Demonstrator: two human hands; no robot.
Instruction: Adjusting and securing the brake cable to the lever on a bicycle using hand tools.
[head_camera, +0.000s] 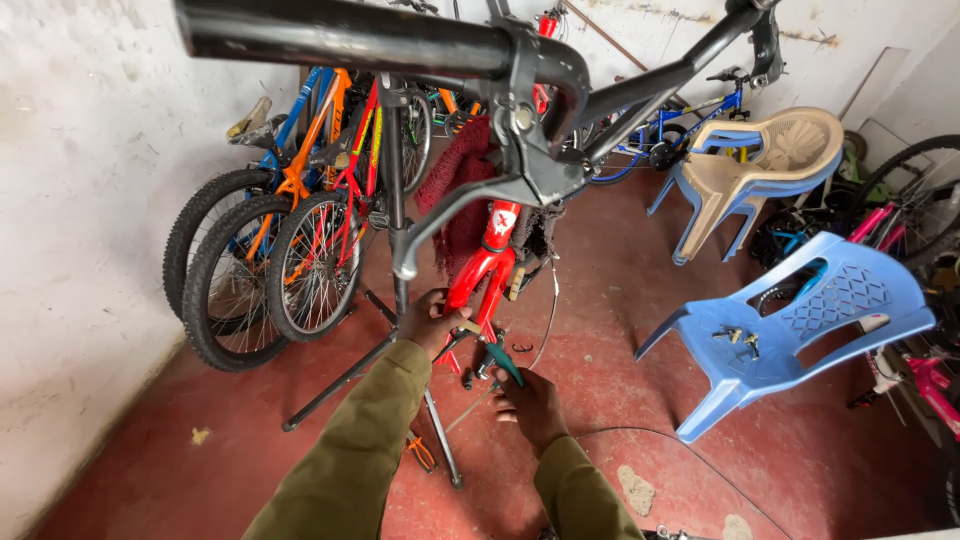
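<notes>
The red fork (487, 270) hangs in the stand; its brake is gripped by the left hand (432, 322), teal pliers (500, 360) held in the right hand (532, 405); stiff, light, best pinched at the arms

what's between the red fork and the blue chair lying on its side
In the head view, a thin cable hangs beside the red fork; past it, bare red floor runs to the blue chair.

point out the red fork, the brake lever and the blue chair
red fork (497, 262), head view, on the upper leg
brake lever (450, 215), head view, middle of the lever blade
blue chair (840, 295), head view, on the latticed backrest
</notes>
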